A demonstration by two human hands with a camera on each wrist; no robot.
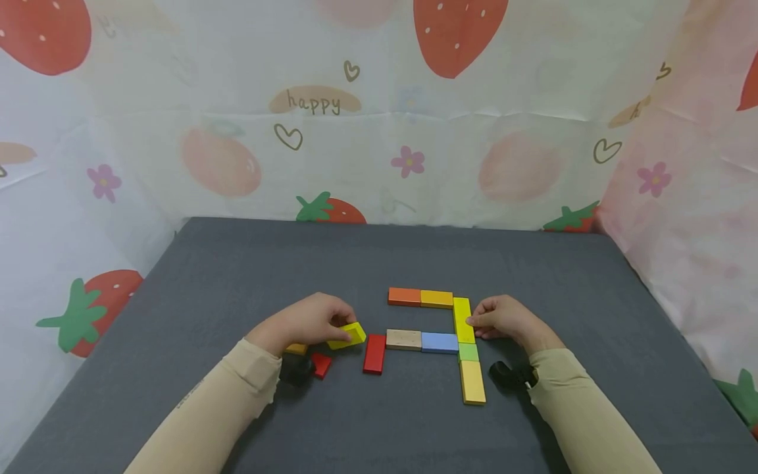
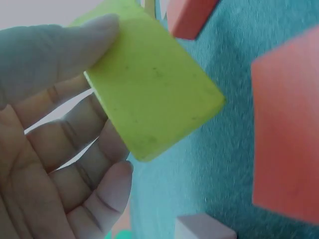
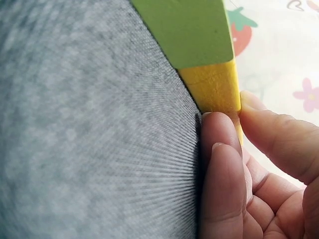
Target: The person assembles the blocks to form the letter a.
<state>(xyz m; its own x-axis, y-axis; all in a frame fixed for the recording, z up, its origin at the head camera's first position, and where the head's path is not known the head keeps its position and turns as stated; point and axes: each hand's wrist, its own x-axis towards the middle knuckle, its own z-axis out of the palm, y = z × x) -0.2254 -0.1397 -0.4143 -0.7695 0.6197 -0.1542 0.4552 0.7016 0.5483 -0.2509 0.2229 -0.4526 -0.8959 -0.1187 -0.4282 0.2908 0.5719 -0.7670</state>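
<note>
My left hand (image 1: 316, 320) pinches a yellow block (image 1: 348, 336) between thumb and fingers. In the left wrist view this block stands tilted, thumb over its broad face. Just right of it lies a red block (image 1: 374, 354). At the right, my right hand (image 1: 503, 320) has thumb and fingertips on the edge of a long yellow block (image 1: 463, 320). The right wrist view shows a fingertip against that block's side and the thumb at its upper edge. A green block (image 1: 468, 352) and a pale yellow block (image 1: 472, 382) continue this column towards me.
An orange-red block (image 1: 404, 296) and an orange block (image 1: 436, 299) form the far row. A wood-coloured block (image 1: 404, 340) and a blue block (image 1: 439, 342) form a nearer row. By the left wrist lie a small red block (image 1: 322, 365) and a partly hidden orange block (image 1: 297, 349).
</note>
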